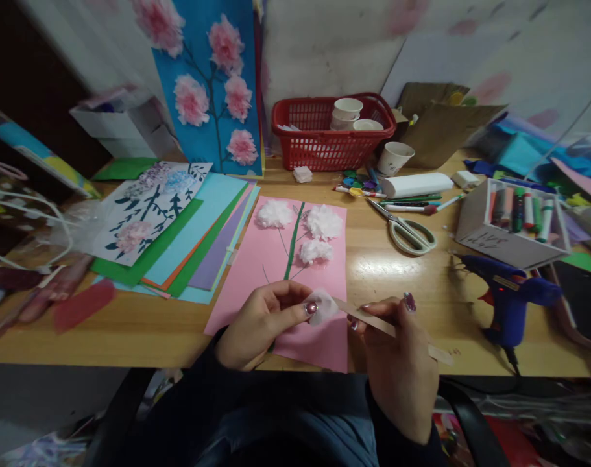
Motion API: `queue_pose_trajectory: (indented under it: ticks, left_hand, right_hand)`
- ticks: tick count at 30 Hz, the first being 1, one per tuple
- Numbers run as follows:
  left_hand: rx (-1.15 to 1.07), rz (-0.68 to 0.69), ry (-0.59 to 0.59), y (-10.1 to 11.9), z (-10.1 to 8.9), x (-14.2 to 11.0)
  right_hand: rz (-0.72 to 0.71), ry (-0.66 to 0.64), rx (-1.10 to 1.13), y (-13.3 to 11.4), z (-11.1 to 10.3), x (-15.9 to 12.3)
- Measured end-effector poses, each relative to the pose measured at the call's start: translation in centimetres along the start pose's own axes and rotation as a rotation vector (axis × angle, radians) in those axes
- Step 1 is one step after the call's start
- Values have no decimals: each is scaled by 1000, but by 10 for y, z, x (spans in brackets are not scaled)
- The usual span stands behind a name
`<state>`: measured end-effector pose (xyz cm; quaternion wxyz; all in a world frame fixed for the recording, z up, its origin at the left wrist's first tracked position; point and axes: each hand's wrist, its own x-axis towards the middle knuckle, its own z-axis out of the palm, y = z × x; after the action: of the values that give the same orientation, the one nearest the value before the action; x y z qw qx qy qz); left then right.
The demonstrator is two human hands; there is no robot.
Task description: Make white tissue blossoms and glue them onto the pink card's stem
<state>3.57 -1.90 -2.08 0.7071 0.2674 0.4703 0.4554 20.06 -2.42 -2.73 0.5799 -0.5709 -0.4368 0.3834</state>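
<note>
My left hand (263, 321) pinches a small white tissue puff (323, 306) between thumb and fingers, just above the near part of a pink paper sheet (280, 256). My right hand (397, 363) grips a flat wooden stick (373, 321) whose tip touches the puff. The pink sheet lies on the wooden table (397, 272) and carries a green stem (294, 243) with three white tissue flowers (323, 222) near its top.
A stack of coloured sheets (188, 233) lies to the left. Scissors (407, 230), a blue glue gun (512, 298), a box of markers (516, 220), a red basket with paper cups (331, 130) and a blue flower picture (212, 84) stand around.
</note>
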Motion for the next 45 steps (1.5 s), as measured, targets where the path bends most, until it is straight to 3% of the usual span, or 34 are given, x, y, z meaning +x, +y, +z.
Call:
queue_pose_trajectory:
  ticks: [7,11,23,30,36,41,45]
  left_hand:
    - [-253,16,-7,-4,5,0]
    - [-319,23,-16,-5,6,-1]
    - [-327,78,-45,-5,10,-5]
    - [-489,156,-88,-10,10,-7]
    - [-491,193,-7,-12,13,-5]
    - [-441,180,23,-8,6,-3]
    - [-345,141,-7,-6,6,-6]
  right_hand:
    - [55,-76,238,11,9,-13]
    - [27,-43,325,11,14,-18]
    - [12,-74,301,17,15,-27]
    - [26,-71,301,22,14,-29]
    - [-68,-114,318,20,16,-31]
    - [-200,-27,452,18,11,-23]
    - [-152,22,345,20,5,-16]
